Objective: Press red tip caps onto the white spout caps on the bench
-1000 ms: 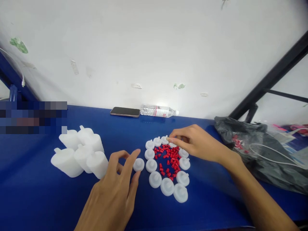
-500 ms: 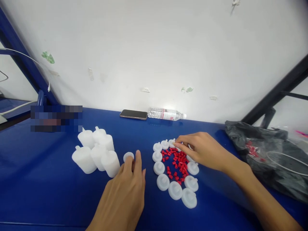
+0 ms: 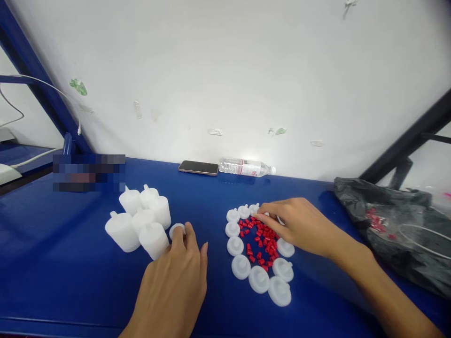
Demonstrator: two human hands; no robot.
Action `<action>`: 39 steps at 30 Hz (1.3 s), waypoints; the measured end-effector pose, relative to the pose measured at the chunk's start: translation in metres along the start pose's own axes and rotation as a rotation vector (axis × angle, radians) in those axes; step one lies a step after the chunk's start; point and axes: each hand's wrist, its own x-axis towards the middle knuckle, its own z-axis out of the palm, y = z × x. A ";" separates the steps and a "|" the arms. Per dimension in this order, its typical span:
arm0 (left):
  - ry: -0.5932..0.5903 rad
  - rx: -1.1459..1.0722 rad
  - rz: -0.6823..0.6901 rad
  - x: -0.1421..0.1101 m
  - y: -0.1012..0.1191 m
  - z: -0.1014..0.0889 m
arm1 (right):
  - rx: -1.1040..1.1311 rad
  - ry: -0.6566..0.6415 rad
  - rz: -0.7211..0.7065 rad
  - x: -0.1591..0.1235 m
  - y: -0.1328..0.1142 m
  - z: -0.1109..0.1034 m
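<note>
On the blue table (image 3: 211,202) several white round caps (image 3: 259,279) form a ring around a heap of small red plastic pieces (image 3: 262,239). My right hand (image 3: 299,225) lies over the ring's far side, its fingertips pinched at the red pieces; what they hold is too small to make out. My left hand (image 3: 176,281) rests palm down, fingers pressing a single white cap (image 3: 175,230) against the table beside a cluster of stacked white caps (image 3: 141,225).
A phone (image 3: 198,167) and a lying water bottle (image 3: 246,167) are at the wall. A black plastic bag (image 3: 394,230) with red pieces and a white cable sits at the right. Blue frame bars and cables stand at the far left.
My left hand has slid a single white cap leftward from the ring to the stacked caps. My right hand stayed at the ring's far side. The view has shifted.
</note>
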 end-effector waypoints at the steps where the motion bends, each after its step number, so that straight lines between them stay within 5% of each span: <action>1: 0.000 -0.003 -0.001 0.000 -0.002 0.001 | -0.004 0.001 -0.003 0.000 0.000 0.000; 18: 0.241 -0.156 0.101 -0.006 -0.066 0.026 | -0.002 -0.056 0.006 0.003 -0.005 0.003; 27: 0.329 -0.227 0.138 -0.005 -0.076 0.033 | 0.025 0.035 0.054 0.001 -0.001 0.002; 34: 0.389 -0.296 0.226 -0.005 -0.081 0.053 | 0.022 0.284 0.405 0.000 0.049 -0.011; 39: 0.297 -0.357 0.214 0.002 -0.064 0.047 | -0.002 0.239 0.522 0.000 0.095 0.010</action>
